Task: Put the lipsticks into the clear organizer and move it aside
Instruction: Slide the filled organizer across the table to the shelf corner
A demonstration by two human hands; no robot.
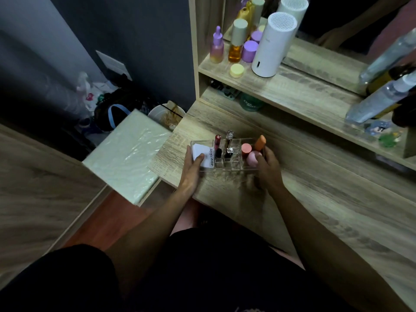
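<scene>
The clear organizer (pixel 234 165) sits near the left end of the wooden desk. Two lipsticks stand upright in its middle slots: a dark red one (pixel 217 147) and a silver one (pixel 229 144). A white compact (pixel 203 154) fills its left compartment. Pink and orange makeup sponges (pixel 253 152) fill the right one. My left hand (pixel 193 167) grips the organizer's left end, thumb on the compact. My right hand (pixel 269 165) holds the right end, fingers against the wall by the sponges.
A raised shelf (pixel 292 86) behind holds purple and amber bottles (pixel 235 45), a white cylinder (pixel 272 45) and spray bottles (pixel 380 97) at right, with a mirror behind. A pale padded stool (pixel 128 154) stands left of the desk. Bare desk top stretches to the right.
</scene>
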